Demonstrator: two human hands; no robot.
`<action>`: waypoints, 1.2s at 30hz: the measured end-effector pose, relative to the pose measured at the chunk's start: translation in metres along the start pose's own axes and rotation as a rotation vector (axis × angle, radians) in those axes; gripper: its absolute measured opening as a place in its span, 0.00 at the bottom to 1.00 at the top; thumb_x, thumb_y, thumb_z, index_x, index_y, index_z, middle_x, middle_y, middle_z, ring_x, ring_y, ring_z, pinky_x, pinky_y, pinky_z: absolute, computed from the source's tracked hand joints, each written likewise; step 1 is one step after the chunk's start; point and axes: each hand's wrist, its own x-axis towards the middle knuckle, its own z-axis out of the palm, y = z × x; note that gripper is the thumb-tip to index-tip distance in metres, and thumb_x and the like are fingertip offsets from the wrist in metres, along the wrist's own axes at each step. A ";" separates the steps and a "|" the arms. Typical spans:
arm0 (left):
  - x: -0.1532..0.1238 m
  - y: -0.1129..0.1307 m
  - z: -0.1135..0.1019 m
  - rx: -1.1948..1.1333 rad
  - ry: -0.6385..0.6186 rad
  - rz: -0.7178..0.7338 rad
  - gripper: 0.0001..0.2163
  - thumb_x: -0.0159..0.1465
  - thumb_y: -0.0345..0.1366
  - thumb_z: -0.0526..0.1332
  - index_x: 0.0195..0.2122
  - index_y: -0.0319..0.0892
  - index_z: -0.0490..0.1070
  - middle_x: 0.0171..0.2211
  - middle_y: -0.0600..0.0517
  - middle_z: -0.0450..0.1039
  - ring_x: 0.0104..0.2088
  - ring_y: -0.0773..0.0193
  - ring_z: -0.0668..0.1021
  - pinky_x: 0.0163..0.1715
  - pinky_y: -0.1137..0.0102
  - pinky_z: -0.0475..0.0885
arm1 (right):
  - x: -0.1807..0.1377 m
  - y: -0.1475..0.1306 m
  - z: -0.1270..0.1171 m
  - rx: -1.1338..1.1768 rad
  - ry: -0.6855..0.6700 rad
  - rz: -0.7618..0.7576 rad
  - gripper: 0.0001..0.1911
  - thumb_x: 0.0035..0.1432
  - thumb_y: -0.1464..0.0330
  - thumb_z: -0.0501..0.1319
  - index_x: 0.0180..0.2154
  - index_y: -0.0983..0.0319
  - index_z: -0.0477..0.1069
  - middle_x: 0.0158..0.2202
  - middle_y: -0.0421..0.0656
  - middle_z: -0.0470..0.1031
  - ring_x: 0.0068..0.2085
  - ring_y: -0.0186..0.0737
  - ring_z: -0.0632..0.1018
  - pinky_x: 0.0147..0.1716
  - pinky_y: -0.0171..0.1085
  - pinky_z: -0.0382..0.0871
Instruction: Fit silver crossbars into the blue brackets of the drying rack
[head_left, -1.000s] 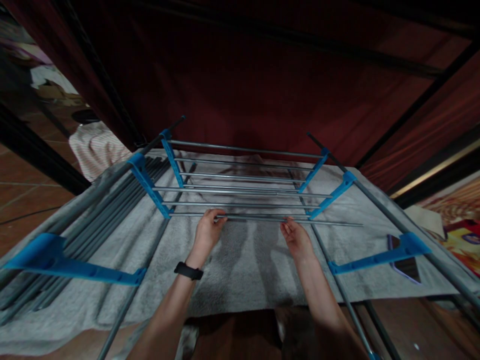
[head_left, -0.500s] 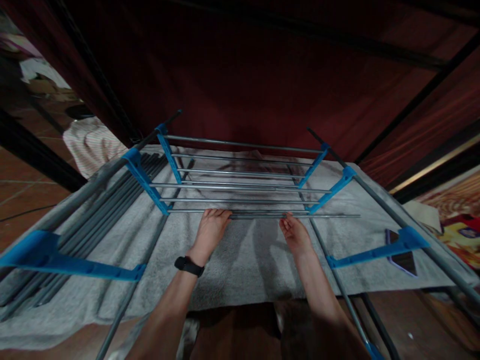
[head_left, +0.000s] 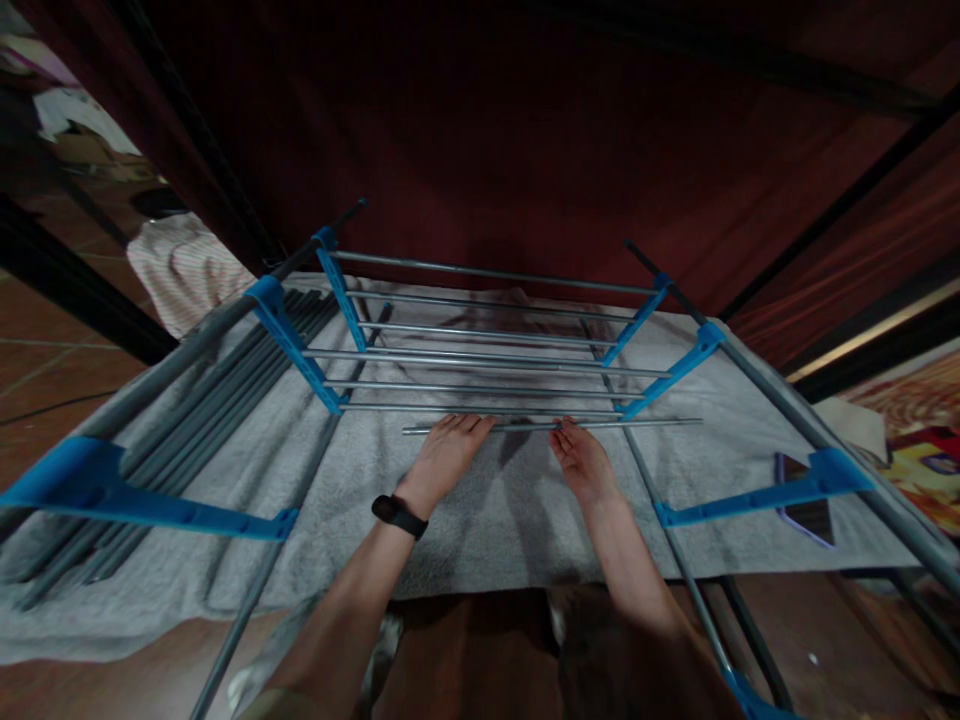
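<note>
A thin grey metal rod (head_left: 520, 428) lies crosswise in front of me, just on the near side of the rack's lowest crossbar. My left hand (head_left: 454, 450), with a dark band on the wrist, is closed over it near its left end. Further right, my right hand (head_left: 579, 458) pinches the same rod between thumb and fingers. Beyond the hands stands a rack frame of grey tubes, where several crossbars (head_left: 480, 390) span between blue plastic brackets (head_left: 300, 350) on the left and blue brackets (head_left: 679, 370) on the right.
Several loose grey tubes (head_left: 217, 410) lie at the left on the grey cloth (head_left: 480, 540). Nearer me, blue brackets (head_left: 187, 510) jut inward from both side tubes. A phone (head_left: 806, 505) rests under the right one. A dark red curtain (head_left: 480, 150) hangs behind.
The rod has shifted left, and its left end now sticks out past my left hand. My left hand has moved slightly right along it, closer to my right hand.
</note>
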 end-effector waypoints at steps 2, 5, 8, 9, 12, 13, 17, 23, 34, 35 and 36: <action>-0.001 0.002 0.001 0.025 -0.006 0.022 0.18 0.64 0.27 0.57 0.54 0.48 0.73 0.43 0.43 0.75 0.47 0.52 0.74 0.55 0.60 0.60 | -0.001 0.001 0.001 -0.008 0.003 0.008 0.05 0.51 0.75 0.65 0.28 0.59 0.74 0.30 0.39 0.80 0.31 0.32 0.79 0.37 0.32 0.76; -0.001 0.004 0.001 0.136 -0.022 0.066 0.19 0.64 0.26 0.56 0.55 0.48 0.72 0.42 0.44 0.75 0.46 0.53 0.75 0.53 0.61 0.62 | -0.001 0.000 0.002 -0.012 0.010 0.019 0.04 0.52 0.74 0.65 0.28 0.60 0.73 0.29 0.40 0.80 0.31 0.32 0.79 0.37 0.32 0.76; 0.000 0.005 0.001 0.317 -0.038 0.132 0.20 0.65 0.26 0.55 0.56 0.47 0.69 0.42 0.46 0.74 0.44 0.55 0.75 0.50 0.61 0.64 | 0.000 -0.002 0.002 -0.005 0.016 0.027 0.04 0.53 0.73 0.65 0.28 0.60 0.73 0.29 0.40 0.80 0.32 0.32 0.79 0.36 0.31 0.76; 0.000 0.006 0.000 0.372 -0.040 0.155 0.20 0.65 0.26 0.55 0.56 0.46 0.69 0.42 0.46 0.74 0.43 0.55 0.75 0.49 0.61 0.65 | 0.000 -0.003 0.001 0.001 0.019 0.028 0.04 0.54 0.73 0.65 0.28 0.60 0.72 0.29 0.40 0.80 0.32 0.32 0.79 0.36 0.31 0.76; 0.000 0.006 -0.001 0.481 -0.038 0.195 0.19 0.65 0.26 0.55 0.56 0.44 0.68 0.41 0.47 0.74 0.43 0.57 0.75 0.47 0.62 0.67 | 0.001 -0.009 0.000 0.012 0.044 0.019 0.05 0.56 0.74 0.63 0.28 0.60 0.72 0.29 0.39 0.80 0.31 0.31 0.79 0.36 0.30 0.76; 0.000 0.006 -0.001 0.500 -0.036 0.197 0.18 0.65 0.26 0.55 0.56 0.44 0.68 0.41 0.47 0.74 0.42 0.57 0.75 0.47 0.62 0.67 | 0.001 -0.011 0.000 0.013 0.055 0.015 0.06 0.56 0.75 0.62 0.28 0.60 0.72 0.28 0.39 0.79 0.30 0.30 0.79 0.35 0.30 0.76; 0.000 0.006 -0.001 0.525 -0.040 0.194 0.18 0.65 0.26 0.54 0.56 0.44 0.68 0.41 0.47 0.74 0.42 0.58 0.76 0.47 0.63 0.67 | 0.001 -0.017 -0.001 0.026 0.090 0.013 0.08 0.57 0.76 0.60 0.28 0.60 0.72 0.27 0.38 0.79 0.30 0.30 0.79 0.35 0.29 0.76; 0.000 0.005 0.000 0.525 -0.054 0.192 0.18 0.66 0.25 0.54 0.56 0.42 0.67 0.43 0.46 0.74 0.43 0.57 0.76 0.48 0.62 0.67 | 0.001 -0.018 -0.001 0.037 0.095 0.042 0.08 0.59 0.75 0.59 0.28 0.60 0.70 0.28 0.37 0.79 0.30 0.29 0.79 0.35 0.29 0.76; 0.002 0.006 0.000 0.448 -0.020 0.178 0.15 0.68 0.30 0.52 0.55 0.44 0.69 0.41 0.47 0.75 0.42 0.57 0.76 0.46 0.62 0.69 | 0.000 -0.016 0.001 0.059 0.087 0.054 0.09 0.60 0.76 0.57 0.28 0.61 0.71 0.27 0.39 0.79 0.30 0.30 0.79 0.35 0.29 0.76; 0.002 0.005 0.000 0.442 -0.018 0.174 0.14 0.68 0.31 0.52 0.54 0.44 0.69 0.41 0.47 0.76 0.42 0.58 0.76 0.45 0.62 0.69 | 0.000 -0.017 0.001 0.058 0.086 0.059 0.09 0.60 0.76 0.57 0.28 0.61 0.71 0.27 0.39 0.79 0.30 0.30 0.79 0.35 0.29 0.76; 0.003 0.005 0.000 0.437 -0.019 0.171 0.14 0.69 0.32 0.52 0.53 0.44 0.70 0.41 0.47 0.76 0.42 0.58 0.77 0.45 0.62 0.69 | 0.000 -0.017 0.002 0.057 0.084 0.061 0.09 0.60 0.76 0.57 0.29 0.61 0.71 0.27 0.39 0.79 0.30 0.30 0.79 0.35 0.29 0.76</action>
